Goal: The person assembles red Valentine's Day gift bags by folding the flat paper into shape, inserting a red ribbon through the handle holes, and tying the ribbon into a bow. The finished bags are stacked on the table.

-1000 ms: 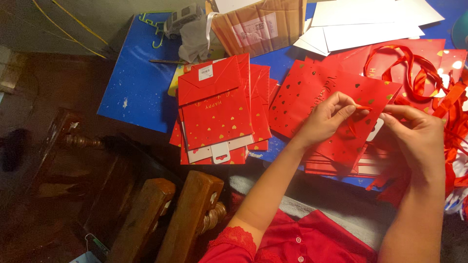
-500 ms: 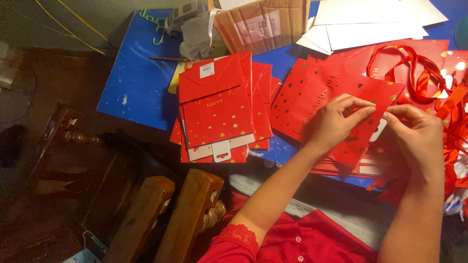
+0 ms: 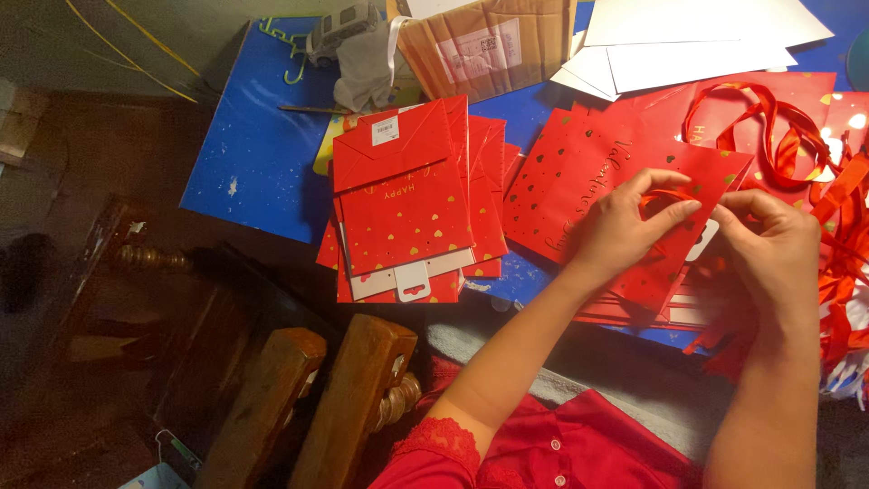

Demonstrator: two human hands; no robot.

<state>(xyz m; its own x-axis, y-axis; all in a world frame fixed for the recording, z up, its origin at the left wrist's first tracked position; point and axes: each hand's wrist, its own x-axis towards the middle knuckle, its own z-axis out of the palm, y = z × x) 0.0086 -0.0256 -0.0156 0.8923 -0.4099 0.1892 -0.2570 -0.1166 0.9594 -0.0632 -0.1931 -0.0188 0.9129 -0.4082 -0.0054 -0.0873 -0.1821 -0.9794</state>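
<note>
Both hands work on a flat red paper bag (image 3: 625, 181) dotted with small hearts, lying on the blue counter (image 3: 262, 154). The left hand (image 3: 625, 226) pinches a thin red ribbon (image 3: 674, 195) at the bag's top edge; the right hand (image 3: 769, 240) holds its fingers (image 3: 738, 213) together beside it. A stack of folded glossy red bags (image 3: 412, 208) lies well to the left.

1. Flat gift bag (image 3: 625, 195) – red, scattered gold hearts, gold script lettering.
2. Stacked bags (image 3: 407, 204) – red, small gold hearts, a white label and white hang tab.
3. Ribbon handles (image 3: 769, 122) – plain red.
4. Table (image 3: 262, 154) cover – bright blue, faint white specks.
5. Card sheets (image 3: 688, 41) – white.
6. Parcel (image 3: 484, 45) – brown cardboard.
7. Sleeve (image 3: 444, 448) – red with lace trim.
</note>
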